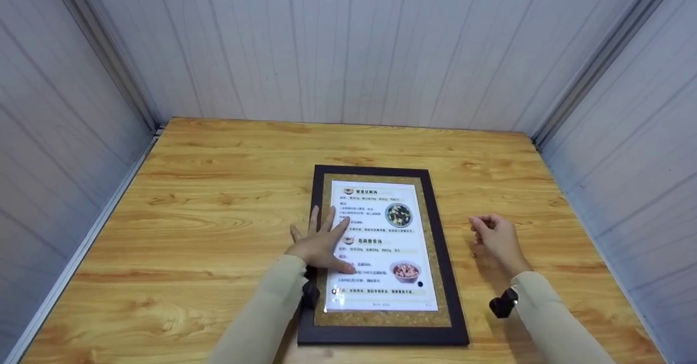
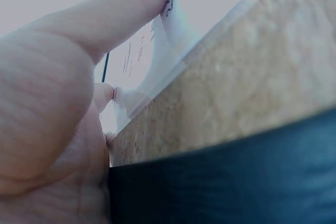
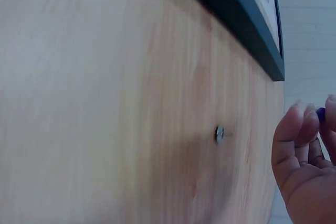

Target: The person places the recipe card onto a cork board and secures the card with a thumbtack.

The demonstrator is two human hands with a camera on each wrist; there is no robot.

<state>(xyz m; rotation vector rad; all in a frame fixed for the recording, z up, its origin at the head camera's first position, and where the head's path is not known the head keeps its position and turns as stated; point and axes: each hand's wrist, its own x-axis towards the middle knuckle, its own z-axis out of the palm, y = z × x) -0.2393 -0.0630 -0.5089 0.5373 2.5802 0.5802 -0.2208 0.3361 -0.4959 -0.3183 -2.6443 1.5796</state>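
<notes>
Checking the head view, I see the left hand (image 1: 318, 248) spread across a white printed sheet (image 1: 381, 252) on the black-framed cork board (image 1: 381, 319), wooden tabletop (image 1: 218, 217) flanking its edges. Only the right wrist view shows the right hand (image 3: 310, 169) pinching a small purple piece (image 3: 321, 114).

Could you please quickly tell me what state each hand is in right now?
Left hand: open, spread partly over the printed sheet.
Right hand: closed, pinching a small blue-purple object.
</notes>
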